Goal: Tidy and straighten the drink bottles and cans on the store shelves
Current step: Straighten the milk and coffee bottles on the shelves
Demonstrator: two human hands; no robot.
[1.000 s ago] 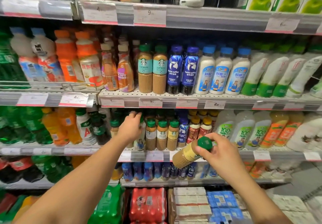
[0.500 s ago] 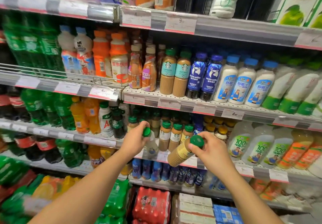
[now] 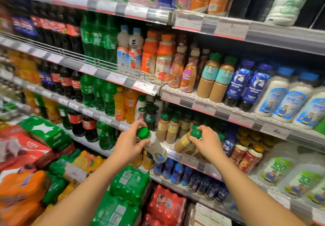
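Bottles, both green-capped and tilted just off the shelf edge [image 3: 184,157], look rigid, smooth and moderately heavy: left hand [image 3: 127,145] clamps the pale bottle [image 3: 155,146] below its cap, right hand [image 3: 205,142] the tan bottle [image 3: 182,142].

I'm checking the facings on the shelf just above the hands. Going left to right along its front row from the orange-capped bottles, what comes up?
Orange-capped bottles → Nescafe bottles → Starbucks bottles → dark blue Luckin bottles → white milk bottles with blue caps.
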